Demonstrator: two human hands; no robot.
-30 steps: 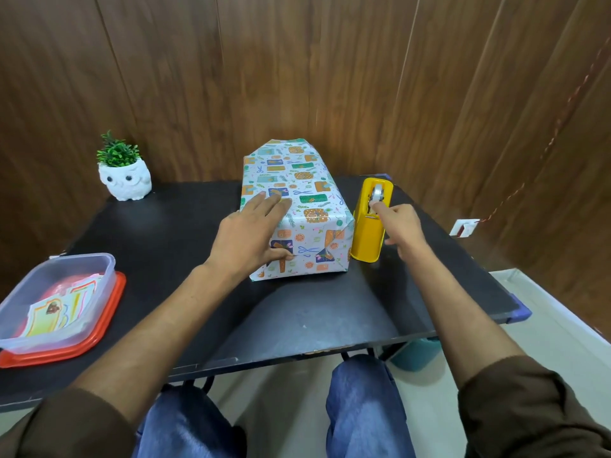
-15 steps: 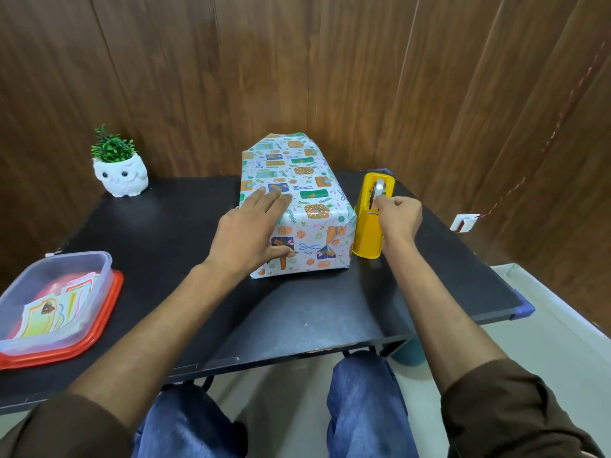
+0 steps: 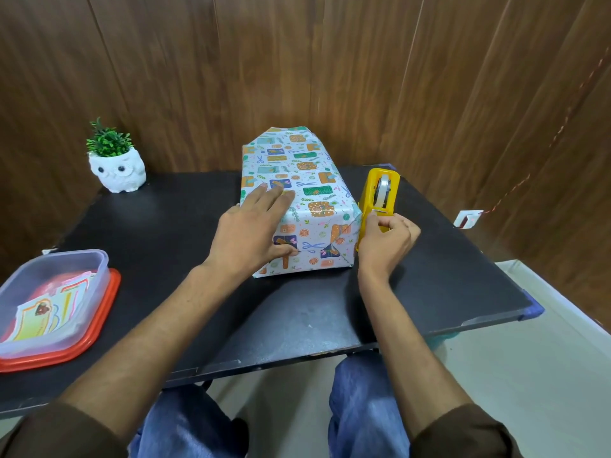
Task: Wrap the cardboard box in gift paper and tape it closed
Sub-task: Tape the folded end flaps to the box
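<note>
The rectangular box wrapped in patterned gift paper (image 3: 307, 180) lies toward the far edge of the black table (image 3: 297, 312), long axis near-to-far. The left hand (image 3: 251, 236) rests flat on its near top, thumb on the end face. The right hand (image 3: 383, 241), fingers curled, pinches at the cutter of the yellow plastic tape dispenser (image 3: 380, 190) just beside it. Open room runs along the near edge.

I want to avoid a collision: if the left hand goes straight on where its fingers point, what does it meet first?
The left hand lies flat on the wrapped box, fingers aimed along its top, which looks free. Past the far end comes the wooden wall, though depth is unclear.
</note>
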